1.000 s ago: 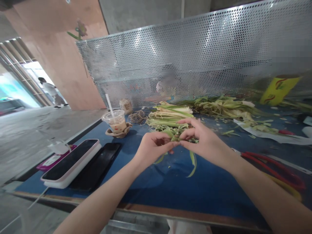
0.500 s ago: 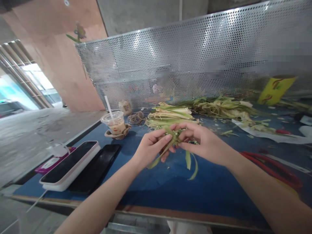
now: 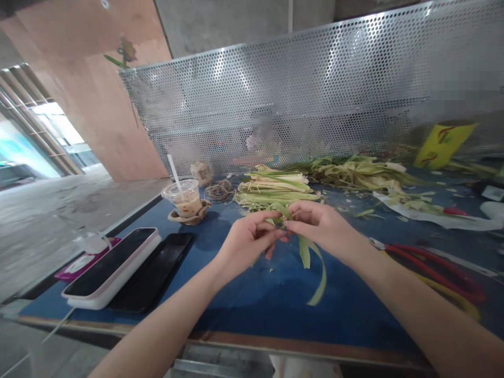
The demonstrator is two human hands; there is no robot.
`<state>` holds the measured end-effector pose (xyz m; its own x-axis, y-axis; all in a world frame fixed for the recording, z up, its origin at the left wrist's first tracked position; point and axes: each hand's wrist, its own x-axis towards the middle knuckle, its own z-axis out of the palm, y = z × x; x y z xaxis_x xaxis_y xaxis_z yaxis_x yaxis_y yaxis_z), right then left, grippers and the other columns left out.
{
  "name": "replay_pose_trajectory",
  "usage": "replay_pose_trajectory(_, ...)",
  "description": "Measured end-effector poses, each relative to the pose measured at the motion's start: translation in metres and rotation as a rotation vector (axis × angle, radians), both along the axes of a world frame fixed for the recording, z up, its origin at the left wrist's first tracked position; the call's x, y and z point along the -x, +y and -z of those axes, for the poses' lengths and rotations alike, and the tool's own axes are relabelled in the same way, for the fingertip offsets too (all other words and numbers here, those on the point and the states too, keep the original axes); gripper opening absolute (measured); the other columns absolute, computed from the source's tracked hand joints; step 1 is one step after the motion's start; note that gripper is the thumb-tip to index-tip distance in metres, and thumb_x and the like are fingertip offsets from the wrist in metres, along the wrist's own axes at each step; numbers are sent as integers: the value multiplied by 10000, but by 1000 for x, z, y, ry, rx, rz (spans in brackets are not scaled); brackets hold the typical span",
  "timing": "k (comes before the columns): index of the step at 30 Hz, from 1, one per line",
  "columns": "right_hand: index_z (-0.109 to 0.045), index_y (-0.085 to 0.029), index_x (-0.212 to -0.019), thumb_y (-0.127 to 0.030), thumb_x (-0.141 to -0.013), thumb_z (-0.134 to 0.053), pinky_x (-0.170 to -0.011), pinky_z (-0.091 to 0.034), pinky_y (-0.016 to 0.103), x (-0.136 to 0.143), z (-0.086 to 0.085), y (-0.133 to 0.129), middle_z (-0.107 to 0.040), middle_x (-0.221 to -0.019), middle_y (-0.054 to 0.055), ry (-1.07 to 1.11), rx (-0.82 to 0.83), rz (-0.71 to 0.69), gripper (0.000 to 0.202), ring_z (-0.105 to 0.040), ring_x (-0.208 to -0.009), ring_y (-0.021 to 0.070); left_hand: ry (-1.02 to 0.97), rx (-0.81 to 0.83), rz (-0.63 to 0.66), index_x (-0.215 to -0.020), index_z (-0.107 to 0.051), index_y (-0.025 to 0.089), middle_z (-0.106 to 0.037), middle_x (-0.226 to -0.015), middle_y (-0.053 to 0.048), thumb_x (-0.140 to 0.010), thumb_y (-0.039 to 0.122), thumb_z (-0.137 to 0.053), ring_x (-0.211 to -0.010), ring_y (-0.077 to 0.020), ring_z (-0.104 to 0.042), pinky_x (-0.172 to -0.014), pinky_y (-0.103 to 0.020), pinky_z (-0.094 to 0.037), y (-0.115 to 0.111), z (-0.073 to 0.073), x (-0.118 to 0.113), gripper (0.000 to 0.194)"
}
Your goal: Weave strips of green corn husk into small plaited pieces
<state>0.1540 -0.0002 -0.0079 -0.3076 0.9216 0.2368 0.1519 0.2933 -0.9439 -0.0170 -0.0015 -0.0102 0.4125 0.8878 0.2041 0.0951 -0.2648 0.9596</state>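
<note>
My left hand (image 3: 250, 235) and my right hand (image 3: 321, 226) meet over the middle of the blue table (image 3: 275, 310). Between their pinched fingertips is a green leaf strip (image 3: 317, 268), looped at the top, with its long ends hanging down below my right fingers. My left fingers are closed on the looped part, which they partly hide. Just behind the hands lies a bundle of pale green stalks (image 3: 275, 184). A heap of loose leaves (image 3: 354, 172) spreads to the right of it.
A drink cup (image 3: 183, 197) in a cardboard holder, twine (image 3: 219, 191) and phones (image 3: 114, 262) are at left. Red-handled pliers (image 3: 433, 265) lie under my right forearm. Behind stand a perforated metal screen (image 3: 291, 79) and a yellow roll (image 3: 444, 144).
A strip end that hung below my left hand no longer shows there, and the right-hand end hangs lower. My left hand has turned slightly, its fingers closer to my right fingertips.
</note>
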Motion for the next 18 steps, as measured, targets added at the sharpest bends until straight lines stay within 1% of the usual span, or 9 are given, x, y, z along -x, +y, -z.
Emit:
replay_pose_trajectory(3, -544, -199, -808, -278, -762, -569, -623, -462, 252, -1, 0, 1, -642, -693, -5, 27, -15, 38, 95, -615, -659, 131, 13, 1, -16, -1014, -559, 137, -681, -687, -19, -757, 251, -597, -371, -40, -455, -413, -179, -400, 0, -2, 0, 284)
replay_pose_trajectory(5, -543, -193, -793, -302, -765, -573, -627, -459, 249, -2, -2, 1, -638, -699, 1, 13, -43, 60, 117, -613, -677, 132, 15, -5, -33, -1025, -563, 138, -688, -695, -22, -752, 243, -600, -367, -38, -454, -414, -178, -404, -1, -5, 0, 295)
replay_pose_trajectory(7, -547, -183, -813, -326, -774, -568, -637, -463, 252, -2, -5, -1, -638, -701, 8, -5, -35, 28, 150, -611, -682, 131, 20, 7, -29, -1013, -564, 131, -684, -681, -20, -746, 237, -600, -369, -46, -476, -415, -182, -409, -1, -6, 1, 289)
replay_pose_trajectory(10, -536, -181, -934, -341, -813, -517, -650, -474, 264, -4, -11, -4, -650, -733, 17, -27, 27, -33, 201, -619, -692, 134, 4, 49, 14, -1002, -546, 128, -672, -643, -7, -742, 193, -574, -388, -76, -534, -440, -203, -437, 0, -5, 3, 270)
replay_pose_trajectory(12, -512, -193, -1006, -312, -842, -470, -653, -478, 272, -7, -14, -5, -656, -769, 22, -61, 50, -75, 207, -627, -719, 142, -35, 63, 35, -1008, -533, 124, -666, -616, 1, -721, 151, -557, -400, -95, -560, -464, -223, -456, 0, -5, 3, 289)
replay_pose_trajectory(14, -494, -208, -1024, -257, -841, -464, -650, -478, 267, -9, -15, -6, -649, -803, 20, -101, 29, -85, 192, -627, -747, 144, -89, 69, 29, -1005, -529, 113, -659, -583, 5, -696, 135, -557, -399, -107, -568, -477, -236, -462, 0, -6, 4, 310)
replay_pose_trajectory(16, -480, -219, -1006, -202, -816, -488, -641, -478, 252, -10, -16, -7, -634, -826, 12, -119, -11, -70, 191, -620, -759, 137, -138, 83, 17, -985, -533, 105, -655, -561, 2, -683, 154, -575, -387, -111, -565, -466, -237, -452, 0, -6, 3, 309)
replay_pose_trajectory(18, -465, -222, -980, -169, -799, -498, -632, -477, 240, -10, -14, -7, -619, -825, 3, -118, -39, -67, 191, -612, -753, 127, -146, 89, 32, -958, -547, 107, -665, -585, -12, -693, 197, -599, -395, -112, -575, -451, -225, -434, 1, -7, 2, 284)
